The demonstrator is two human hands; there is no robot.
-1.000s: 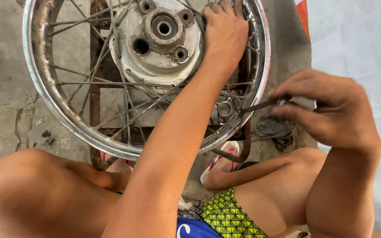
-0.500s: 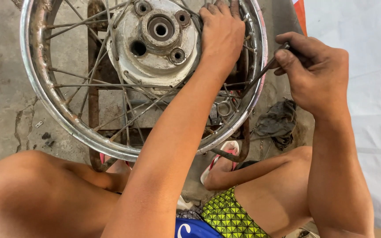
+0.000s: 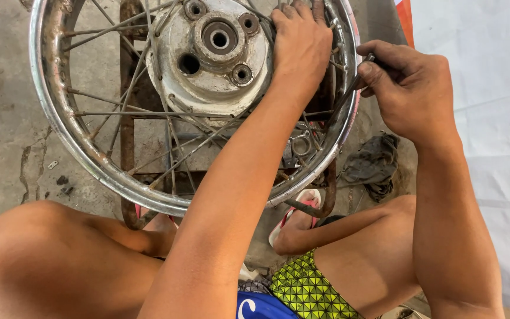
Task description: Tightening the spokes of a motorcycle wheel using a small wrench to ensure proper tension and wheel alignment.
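Observation:
A spoked metal wheel lies flat on a rusty frame, its chrome rim (image 3: 84, 159) worn and its grey hub (image 3: 213, 53) near the top middle. My left hand (image 3: 301, 41) reaches across and presses on the spokes just right of the hub, fingers curled over them. My right hand (image 3: 411, 94) is at the rim's right edge, closed on a thin metal spoke (image 3: 349, 91) that slants down into the wheel.
The rusty stand (image 3: 131, 142) shows under the wheel on a concrete floor. A dark rag (image 3: 373, 165) lies to the right of the rim. A white sheet (image 3: 491, 118) covers the right side. My bare knees and a pink sandal (image 3: 293, 215) are below.
My right hand has risen from lower right to the rim's right edge, carrying the thin spoke. My left hand has stayed on the spokes by the hub.

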